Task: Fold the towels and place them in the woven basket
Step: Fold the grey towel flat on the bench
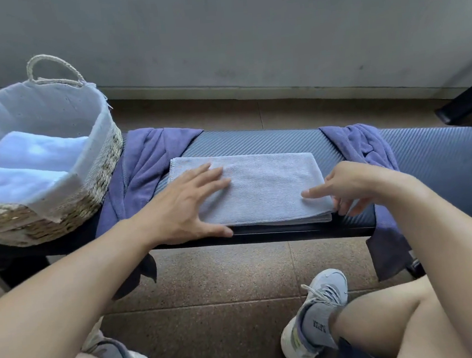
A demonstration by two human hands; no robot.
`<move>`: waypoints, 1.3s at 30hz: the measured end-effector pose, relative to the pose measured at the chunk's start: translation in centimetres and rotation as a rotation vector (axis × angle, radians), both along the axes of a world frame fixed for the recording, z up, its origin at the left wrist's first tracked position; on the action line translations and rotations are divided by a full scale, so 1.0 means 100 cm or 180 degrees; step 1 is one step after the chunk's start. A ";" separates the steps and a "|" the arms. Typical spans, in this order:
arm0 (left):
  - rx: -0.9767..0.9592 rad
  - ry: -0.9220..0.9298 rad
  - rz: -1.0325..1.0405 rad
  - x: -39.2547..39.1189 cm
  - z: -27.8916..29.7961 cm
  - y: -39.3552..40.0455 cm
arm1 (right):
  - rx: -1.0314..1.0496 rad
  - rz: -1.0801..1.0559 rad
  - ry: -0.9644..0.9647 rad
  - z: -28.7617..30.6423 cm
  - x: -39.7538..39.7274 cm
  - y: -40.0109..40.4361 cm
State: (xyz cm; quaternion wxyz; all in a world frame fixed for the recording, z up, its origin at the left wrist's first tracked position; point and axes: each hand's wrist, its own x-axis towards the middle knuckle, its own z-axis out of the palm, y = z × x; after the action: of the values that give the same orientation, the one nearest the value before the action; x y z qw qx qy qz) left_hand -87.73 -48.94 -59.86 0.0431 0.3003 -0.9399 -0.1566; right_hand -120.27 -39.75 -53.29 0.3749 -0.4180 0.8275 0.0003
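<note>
Head camera gives me a downward look at a long dark padded bench with a ribbed blue-grey top (254, 141), running from nine o'clock to three o'clock across the middle of the view. At the centre of it lies a folded light-grey microfibre towel (261, 188), a flat rectangle with its layered edge toward me at six o'clock. I see the left hand (186, 209) spread flat, fingers straight and relaxed, pressing on the towel's nine o'clock end, thumb along the bench's near edge. The right hand (346, 186) sits at the towel's three o'clock corner, index finger stretched onto the cloth and the other fingers curled loosely at the edge; I cannot tell whether they pinch the layers.

At ten o'clock stands a round woven straw basket with a white cloth liner and a rope handle (104, 159), resting on the bench end. Inside it lie pale-blue folded towels (36, 156). A crumpled purple towel (142, 164) hangs over the bench just beside the basket, and a second purple towel (369, 150) drapes over the bench at three o'clock, its end hanging down toward the floor.

Beneath is a brown speckled tile floor (215, 280). At twelve o'clock a grey concrete wall (216, 37) rises behind the bench. My knees and grey lace-up sneakers (318, 314) show at six o'clock.
</note>
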 end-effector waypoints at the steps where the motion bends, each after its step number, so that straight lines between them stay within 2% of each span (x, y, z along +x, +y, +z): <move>1: -0.0139 -0.0153 -0.0055 0.006 -0.003 0.003 | 0.0052 0.0064 -0.0007 0.000 0.000 0.000; 3: -0.0349 -0.0233 -0.0077 0.017 -0.009 0.008 | 0.0105 0.0178 0.0027 0.001 0.000 0.001; 11: -0.0740 0.0315 -0.0246 0.038 -0.028 0.021 | 0.0000 0.0127 -0.0486 0.006 0.003 0.003; 18: -0.1179 0.0811 -0.0408 0.044 -0.004 0.025 | 0.0208 0.0109 -0.0628 0.007 0.002 0.012; 25: -0.1115 0.0701 -0.0309 0.050 0.012 0.025 | 0.0406 0.0099 -0.0434 0.004 0.002 0.014; 31: -0.1069 0.0707 0.0182 0.051 0.023 0.024 | 0.0518 0.0165 -0.0248 0.003 0.007 0.015; 36: -0.0773 0.0110 0.0564 0.046 0.016 0.034 | 0.0433 0.0084 -0.0024 0.001 0.006 0.014; 39: -0.0764 0.0140 0.0748 0.043 0.018 0.039 | 0.0130 -0.0024 0.0179 -0.003 0.005 0.012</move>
State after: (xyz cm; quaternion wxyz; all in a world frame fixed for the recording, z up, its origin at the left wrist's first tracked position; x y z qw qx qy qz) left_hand -83.47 -45.05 -58.07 0.1171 0.3974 -0.9091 -0.0437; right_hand -119.74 -38.57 -53.64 0.3599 -0.4070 0.8391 0.0275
